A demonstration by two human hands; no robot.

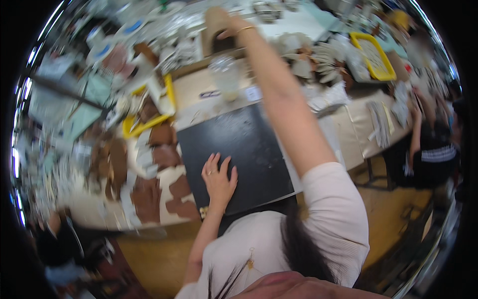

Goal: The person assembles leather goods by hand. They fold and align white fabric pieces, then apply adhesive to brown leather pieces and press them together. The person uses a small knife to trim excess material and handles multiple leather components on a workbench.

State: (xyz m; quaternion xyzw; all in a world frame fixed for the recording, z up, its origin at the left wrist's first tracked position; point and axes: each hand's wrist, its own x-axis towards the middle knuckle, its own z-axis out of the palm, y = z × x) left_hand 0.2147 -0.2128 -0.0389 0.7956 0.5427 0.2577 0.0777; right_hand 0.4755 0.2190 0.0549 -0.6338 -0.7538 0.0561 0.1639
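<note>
My left hand (pixel 220 183) lies on a black board (pixel 234 149) in front of me, its fingers spread and holding nothing. The right arm stretches far across the table. At its end my right hand (pixel 238 27) grips a tan, round-topped piece (pixel 215 21), with the thumb on the near side. The piece's kind is too blurred to tell, and some of the fingers are hidden. Just below that hand is the dark opening of a cardboard box (pixel 224 46). A clear plastic cup (pixel 225 74) stands between the box and the board.
Brown leather-like pieces (pixel 147 197) lie left of the board, near a yellow tray (pixel 170 94). Another yellow tray (pixel 371 56) with pale pieces stands at the far right. Fanned pale pieces (pixel 326 62) sit beside my right forearm. A co-worker (pixel 430 149) sits at the right.
</note>
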